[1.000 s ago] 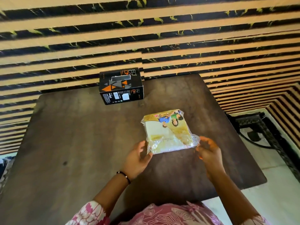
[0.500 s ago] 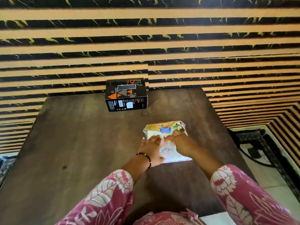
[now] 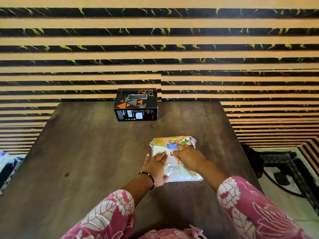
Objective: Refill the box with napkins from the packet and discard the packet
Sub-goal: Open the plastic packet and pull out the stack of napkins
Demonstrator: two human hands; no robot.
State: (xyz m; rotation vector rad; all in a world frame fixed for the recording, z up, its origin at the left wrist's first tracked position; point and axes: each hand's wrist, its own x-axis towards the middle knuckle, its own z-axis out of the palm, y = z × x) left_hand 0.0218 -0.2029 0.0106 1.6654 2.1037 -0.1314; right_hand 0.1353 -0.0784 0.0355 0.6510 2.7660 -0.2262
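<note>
A clear plastic napkin packet (image 3: 161,145) with a colourful printed label lies flat on the dark wooden table (image 3: 82,152), right of centre. My left hand (image 3: 156,167) lies flat on its left part with fingers straight, pressing it down. My right hand (image 3: 189,158) has its fingers curled and pinches the plastic wrap on top of the packet. A black box (image 3: 136,105) with orange and grey triangles and a slot in its top stands at the table's far edge, against the wall, well beyond both hands.
A striped black-and-tan wall (image 3: 155,49) rises right behind the table. A dark metal stand (image 3: 279,163) sits on the floor to the right of the table. Some cloth (image 3: 8,168) lies off the table's left edge.
A second ago both hands held the packet's near corners; they then moved onto its top. Since half a second ago the right hand has curled and pinched the wrap.
</note>
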